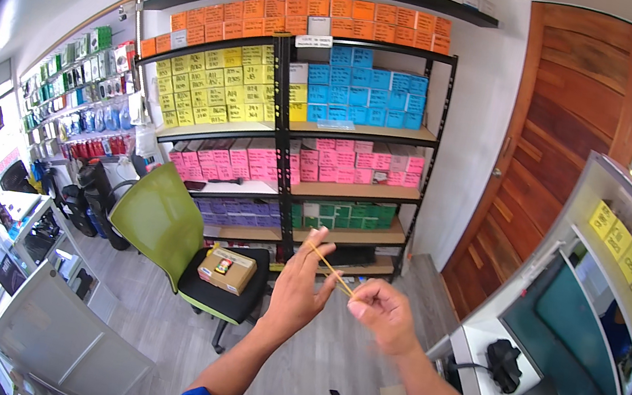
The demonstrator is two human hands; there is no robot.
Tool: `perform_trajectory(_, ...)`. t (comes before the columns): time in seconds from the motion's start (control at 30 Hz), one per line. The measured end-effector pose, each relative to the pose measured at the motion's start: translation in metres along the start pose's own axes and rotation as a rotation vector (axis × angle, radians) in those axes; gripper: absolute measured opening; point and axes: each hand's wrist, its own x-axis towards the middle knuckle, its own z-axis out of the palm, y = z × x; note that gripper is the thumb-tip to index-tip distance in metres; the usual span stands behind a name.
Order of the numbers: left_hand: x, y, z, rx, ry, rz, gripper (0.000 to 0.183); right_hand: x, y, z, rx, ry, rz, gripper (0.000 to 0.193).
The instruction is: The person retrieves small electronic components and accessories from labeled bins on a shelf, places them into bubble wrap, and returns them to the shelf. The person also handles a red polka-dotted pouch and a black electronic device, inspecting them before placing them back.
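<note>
A thin yellowish rubber band is stretched tight between my two hands, in front of my body. My left hand is raised with its fingers extended, and the band is hooked on them. To its right, my right hand pinches the other end of the band between thumb and fingers. Beyond my left hand, a brown cardboard box rests on the black seat of a green-backed office chair. A small red and yellow item lies on top of the box.
A black-framed shelving unit ahead holds rows of coloured boxes. A wooden door stands at the right. Nearer on that side is a white desk with a large dark screen. A grey panel fills the lower left.
</note>
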Motion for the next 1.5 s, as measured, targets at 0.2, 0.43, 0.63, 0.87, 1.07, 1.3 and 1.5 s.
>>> perform_trajectory(0.2, 0.089, -0.045, 0.006, -0.218, -0.035, -0.368, 0.039, 0.112, 0.02, -0.024, -0.124, -0.227, -0.136, 0.008)
perform_trajectory(0.43, 0.179, -0.126, 0.008, -0.824, 0.277, -0.062, 0.017, 0.277, 0.055, -0.065, 0.09, -0.427, -0.394, 0.007)
perform_trajectory(0.63, 0.223, -0.206, -0.03, -0.984, -0.083, -0.167, 0.029, 0.412, 0.071, -0.072, 0.054, -0.571, -0.463, 0.032)
perform_trajectory(0.87, 0.339, -0.369, -0.082, 0.654, -0.104, 0.138, 0.041, 0.573, 0.067, -0.072, -1.048, -0.762, -1.007, 0.021)
perform_trajectory(1.07, 0.508, -0.46, -0.111, 0.88, 0.072, 0.358, 0.075, 0.734, 0.064, -0.05, -1.52, -0.358, -1.186, 0.013)
perform_trajectory(1.3, 0.661, -0.554, -0.073, 0.799, -0.121, 0.122, 0.105, 0.908, 0.103, -0.08, -1.56, -0.149, -0.983, 0.018)
perform_trajectory(1.5, 0.691, -0.582, -0.054, 0.282, -0.347, -0.056, 0.074, 0.982, 0.126, -0.185, -1.397, -0.202, -0.81, 0.04)
